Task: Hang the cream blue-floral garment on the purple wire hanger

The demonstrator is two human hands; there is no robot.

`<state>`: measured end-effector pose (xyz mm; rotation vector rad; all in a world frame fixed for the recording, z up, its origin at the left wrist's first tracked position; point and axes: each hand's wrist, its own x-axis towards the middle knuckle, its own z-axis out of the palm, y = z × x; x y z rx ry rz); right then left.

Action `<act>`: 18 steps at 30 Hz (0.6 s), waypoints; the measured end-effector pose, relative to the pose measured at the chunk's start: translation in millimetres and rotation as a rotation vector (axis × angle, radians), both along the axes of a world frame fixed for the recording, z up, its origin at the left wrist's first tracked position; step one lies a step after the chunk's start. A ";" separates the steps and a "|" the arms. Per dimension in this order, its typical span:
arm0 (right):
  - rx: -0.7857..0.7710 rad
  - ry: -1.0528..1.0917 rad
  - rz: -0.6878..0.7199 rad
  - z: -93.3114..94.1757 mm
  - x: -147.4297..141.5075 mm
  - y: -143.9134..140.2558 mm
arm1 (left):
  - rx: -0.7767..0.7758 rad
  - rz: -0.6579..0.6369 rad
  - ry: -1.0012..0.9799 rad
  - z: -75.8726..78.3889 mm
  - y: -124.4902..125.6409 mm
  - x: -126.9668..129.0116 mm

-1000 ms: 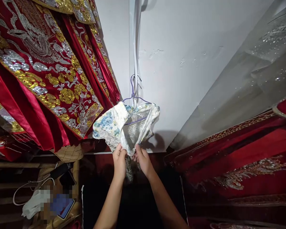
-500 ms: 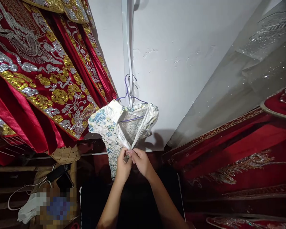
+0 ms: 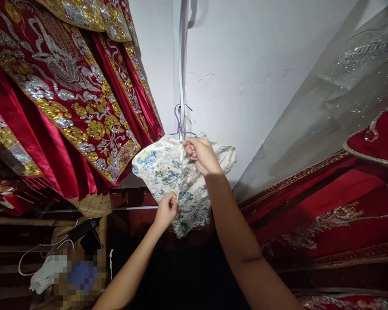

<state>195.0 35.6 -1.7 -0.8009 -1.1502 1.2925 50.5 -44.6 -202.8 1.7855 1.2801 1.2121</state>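
A white short-sleeved blouse (image 3: 157, 161) with blue and green flowers hangs on a purple hanger (image 3: 179, 125) against the wall. Its front edges meet along a closed seam down the middle. Low on that seam, my left hand (image 3: 166, 212) is closed, pinching the fabric. Up at the neckline, my right hand (image 3: 201, 153) is closed with fingers curled at the top of the seam, where the zipper runs. The small piece in the right fingers is hidden. My right forearm crosses in front of the blouse's right side.
Red garments with gold and silver embroidery (image 3: 84, 103) hang at the left. More red beaded clothing (image 3: 336, 193) and a sheer sparkly cover (image 3: 352, 86) fill the right. At lower left, a wooden rack (image 3: 102, 232) holds a white cable (image 3: 22, 262) and a dark phone-like object (image 3: 91, 242).
My right hand has moved up from beside my left hand to the neckline. The blouse's V-shaped front opening has closed. My left hand remains low on the seam.
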 end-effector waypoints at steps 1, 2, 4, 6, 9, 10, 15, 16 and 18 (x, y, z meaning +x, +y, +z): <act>0.015 0.018 0.012 0.6 -5.0 -0.9 | -0.007 0.002 0.006 2.8 3.8 -4.7; 0.020 0.017 0.021 -2.0 -9.2 -3.3 | -0.012 0.005 0.011 7.8 7.1 -9.0; 0.021 -0.001 0.005 -12.3 -13.6 -10.1 | 0.018 0.010 -0.011 27.2 12.5 -15.7; 0.027 -0.031 -0.042 -21.9 -13.2 -16.7 | 0.131 0.034 -0.093 59.9 17.7 -19.4; 0.062 -0.092 -0.074 -23.8 -8.1 -23.2 | 0.366 0.086 -0.149 121.7 30.4 -19.4; 0.074 -0.115 -0.054 -21.7 -6.4 -24.0 | 0.405 0.074 -0.109 140.7 36.0 -18.3; 0.125 -0.198 0.021 -28.8 -0.9 -14.4 | 0.477 -0.001 0.159 189.8 56.6 -7.2; 0.129 -0.227 0.001 -37.8 -0.1 -10.7 | 0.493 0.009 0.178 192.0 57.4 -5.5; 0.108 -0.319 -0.032 -61.9 1.1 -4.9 | 0.531 0.071 0.146 193.4 57.9 -7.4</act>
